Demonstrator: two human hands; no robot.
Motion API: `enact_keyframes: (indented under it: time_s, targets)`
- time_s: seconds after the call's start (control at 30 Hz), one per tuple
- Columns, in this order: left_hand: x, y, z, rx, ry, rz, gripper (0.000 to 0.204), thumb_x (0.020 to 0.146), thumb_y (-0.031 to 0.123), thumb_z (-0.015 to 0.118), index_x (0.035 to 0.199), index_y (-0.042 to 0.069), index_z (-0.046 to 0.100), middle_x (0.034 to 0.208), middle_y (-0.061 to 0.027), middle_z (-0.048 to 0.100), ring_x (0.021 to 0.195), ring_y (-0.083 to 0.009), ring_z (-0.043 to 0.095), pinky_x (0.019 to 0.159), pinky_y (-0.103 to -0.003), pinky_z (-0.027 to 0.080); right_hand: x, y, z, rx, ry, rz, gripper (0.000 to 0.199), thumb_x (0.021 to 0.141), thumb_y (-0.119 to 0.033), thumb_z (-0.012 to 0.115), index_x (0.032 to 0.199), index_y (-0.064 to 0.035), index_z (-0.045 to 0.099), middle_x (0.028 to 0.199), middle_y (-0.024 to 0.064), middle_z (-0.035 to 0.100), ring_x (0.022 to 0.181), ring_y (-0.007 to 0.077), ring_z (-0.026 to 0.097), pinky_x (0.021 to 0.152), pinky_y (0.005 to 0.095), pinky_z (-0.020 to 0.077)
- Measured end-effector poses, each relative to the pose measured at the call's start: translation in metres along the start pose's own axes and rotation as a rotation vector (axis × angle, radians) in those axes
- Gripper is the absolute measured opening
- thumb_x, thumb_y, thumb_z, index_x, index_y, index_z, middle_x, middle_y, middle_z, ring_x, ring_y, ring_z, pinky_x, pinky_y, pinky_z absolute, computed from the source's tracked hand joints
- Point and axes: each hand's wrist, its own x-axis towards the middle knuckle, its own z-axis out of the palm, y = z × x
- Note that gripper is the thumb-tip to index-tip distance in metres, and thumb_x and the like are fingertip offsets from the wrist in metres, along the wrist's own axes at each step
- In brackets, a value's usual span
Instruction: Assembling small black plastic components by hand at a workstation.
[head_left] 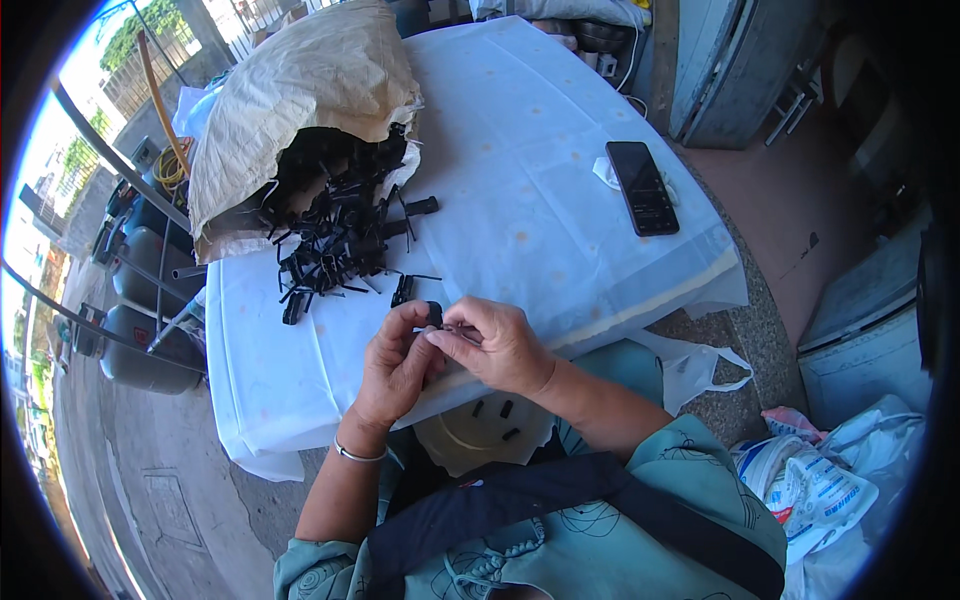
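My left hand [392,368] and my right hand [502,346] meet over the table's near edge, fingers closed in a pinch. A small black plastic part [434,314] shows between the fingertips; most of it is covered. Just beyond my left hand lies a loose black piece [403,290] with a thin strip sticking out. A tangled heap of black plastic parts [345,238] spills from the mouth of a pale woven sack [310,85] lying on the table. Below my hands, a pale round basin [432,440] at my lap holds several small black pieces [507,409].
A white cloth with faint dots covers the table [510,130]. On its right side a black phone [641,188] rests near a white object [604,172]. Plastic bags [810,490] crowd the floor at right; grey tanks [150,345] stand left. A white bag [705,372] hangs by the table edge.
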Motion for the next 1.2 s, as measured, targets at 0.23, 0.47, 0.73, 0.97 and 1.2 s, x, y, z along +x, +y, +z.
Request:
enact_keyframes:
  time_s: [0.23, 0.47, 0.73, 0.97, 1.2]
  targets:
    - [-0.008, -0.009, 0.004, -0.053, -0.042, 0.069, 0.031, 0.086, -0.003, 0.055, 0.115, 0.002, 0.047, 0.079, 0.0041, 0.053, 0.065, -0.0009, 0.045, 0.056, -0.015, 0.036, 0.005, 0.005, -0.008, 0.283, -0.228, 0.442, 0.019, 0.088, -0.017, 0.057, 0.077, -0.0029, 0.05, 0.061, 0.0002, 0.043, 0.057, 0.0074, 0.038, 0.05, 0.0243, 0.0353]
    - [-0.008, -0.015, 0.007, -0.037, 0.128, 0.048, 0.029, 0.083, -0.005, 0.057, 0.111, 0.002, 0.052, 0.067, 0.0085, 0.046, 0.059, 0.0011, 0.039, 0.053, -0.015, 0.033, 0.007, -0.005, -0.013, 0.1, -0.358, 0.358, 0.022, 0.09, -0.017, 0.05, 0.077, -0.0003, 0.048, 0.062, 0.0195, 0.05, 0.054, 0.035, 0.047, 0.051, 0.038, 0.0397]
    - [-0.009, -0.025, 0.01, 0.162, 0.162, 0.206, 0.029, 0.081, -0.005, 0.058, 0.109, 0.001, 0.053, 0.066, 0.0063, 0.045, 0.055, 0.0001, 0.038, 0.049, -0.016, 0.032, 0.007, -0.004, -0.009, 0.075, -0.361, 0.401, 0.023, 0.089, -0.016, 0.05, 0.074, 0.0006, 0.049, 0.062, 0.0207, 0.051, 0.057, 0.0383, 0.05, 0.051, 0.0398, 0.0401]
    - [-0.006, -0.024, 0.015, 0.488, 0.248, 0.345, 0.031, 0.076, -0.003, 0.061, 0.106, -0.001, 0.054, 0.066, -0.0002, 0.049, 0.051, -0.005, 0.043, 0.048, -0.02, 0.038, 0.005, -0.001, -0.004, 0.049, -0.274, 0.402, 0.023, 0.089, -0.016, 0.051, 0.073, 0.0007, 0.049, 0.06, 0.0208, 0.051, 0.055, 0.0379, 0.049, 0.05, 0.0392, 0.0403]
    - [-0.007, -0.02, 0.018, 0.147, 0.184, 0.172, 0.027, 0.084, -0.005, 0.054, 0.109, 0.004, 0.047, 0.091, 0.0032, 0.052, 0.074, -0.0021, 0.046, 0.064, -0.016, 0.039, 0.001, 0.006, -0.008, 0.142, -0.261, 0.336, 0.026, 0.092, -0.016, 0.049, 0.072, -0.0001, 0.045, 0.056, 0.0098, 0.041, 0.055, 0.0128, 0.033, 0.051, 0.0314, 0.0375]
